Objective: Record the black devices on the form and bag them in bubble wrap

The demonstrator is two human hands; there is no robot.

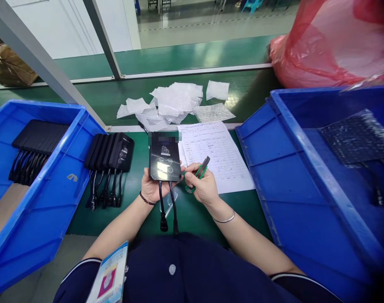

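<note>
A flat black device [165, 162] with a glossy face, white round markings and two short black cables lies in my left hand [152, 188], whose fingers wrap round its lower edge. My right hand [203, 185] is closed round a green and black tool [201, 171], close to the device's lower right corner. The tool's dark end points up and right. Printed sheets [215, 155] with handwriting lie beyond my right hand. To the left, several similar black devices [110, 153] stand in a row on the green table [192, 214], their cables towards me.
A blue bin [57, 210] at the left holds more black devices [40, 136] and cardboard. Another blue bin [293, 176] at the right holds a bubble-wrapped item [358, 136]. White wrap pieces [176, 101] lie behind the papers. A red plastic bag [331, 46] bulges at the back right; a metal post [49, 54] slants at left.
</note>
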